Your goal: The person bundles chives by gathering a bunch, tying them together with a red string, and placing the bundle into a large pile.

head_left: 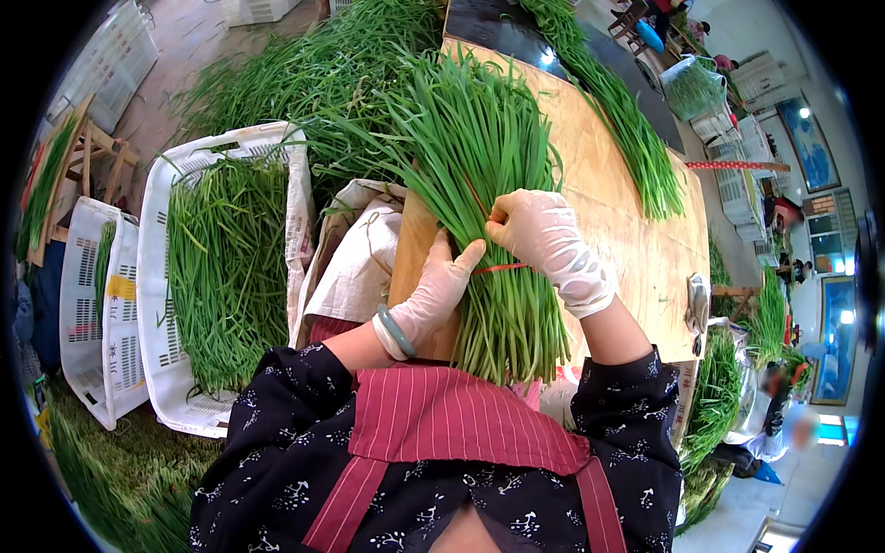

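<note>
A thick bundle of garlic chives (489,138) lies on the wooden board, its leaf tips pointing away and its pale cut stems toward me. A red tie (502,268) crosses the bundle's lower part, and another thin red strand runs higher up toward my right fingers. My left hand (442,284), in a whitish glove with a bangle at the wrist, grips the bundle's left side; its thumb lies on top and some fingers are hidden. On top of the bundle, my gloved right hand (544,238) is closed in a pinch at the red strand, whose end is hidden.
Left of me stands a white plastic crate (152,276) filled with green stalks. A loose heap of chives (304,83) lies beyond it. Another bunch (636,138) rests along the right of the wooden board (627,267). Beside the board's right edge is a small greyish object (698,302).
</note>
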The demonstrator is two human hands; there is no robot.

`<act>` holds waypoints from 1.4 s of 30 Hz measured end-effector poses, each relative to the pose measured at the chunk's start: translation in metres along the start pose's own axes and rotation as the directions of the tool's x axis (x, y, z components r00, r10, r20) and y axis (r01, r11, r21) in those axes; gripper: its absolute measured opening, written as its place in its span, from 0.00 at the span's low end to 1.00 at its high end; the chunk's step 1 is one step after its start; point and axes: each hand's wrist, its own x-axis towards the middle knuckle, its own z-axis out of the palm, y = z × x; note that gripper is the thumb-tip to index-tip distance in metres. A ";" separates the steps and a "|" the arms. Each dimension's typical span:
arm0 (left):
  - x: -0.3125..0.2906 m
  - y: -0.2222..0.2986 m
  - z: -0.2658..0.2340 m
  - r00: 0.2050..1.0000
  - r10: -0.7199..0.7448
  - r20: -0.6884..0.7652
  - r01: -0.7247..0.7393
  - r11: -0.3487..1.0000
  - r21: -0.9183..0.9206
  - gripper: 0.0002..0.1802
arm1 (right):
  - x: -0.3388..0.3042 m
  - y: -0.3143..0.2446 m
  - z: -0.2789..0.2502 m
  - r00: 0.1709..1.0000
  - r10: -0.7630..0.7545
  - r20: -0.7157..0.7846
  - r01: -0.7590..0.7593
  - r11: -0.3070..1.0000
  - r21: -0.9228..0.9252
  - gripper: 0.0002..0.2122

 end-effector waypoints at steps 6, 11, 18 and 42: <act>0.000 -0.002 -0.005 0.999 0.033 -0.025 -0.034 0.999 -0.029 0.30 | 0.045 0.008 -0.055 0.996 -0.017 -0.086 0.039 0.964 0.261 0.12; -0.004 0.005 0.007 1.000 0.022 0.014 -0.020 0.990 -0.138 0.34 | 0.113 0.037 -0.107 0.927 0.054 -0.371 0.142 0.866 0.480 0.23; -0.018 0.017 -0.006 0.994 -0.049 0.102 0.073 0.966 -0.250 0.34 | 0.025 0.091 -0.046 0.962 0.087 -0.260 0.028 0.913 0.408 0.30; -0.010 0.065 0.027 0.947 0.149 0.283 -0.131 0.988 -0.083 0.47 | -0.066 0.019 0.026 0.947 0.248 0.206 -0.135 -0.276 0.952 0.32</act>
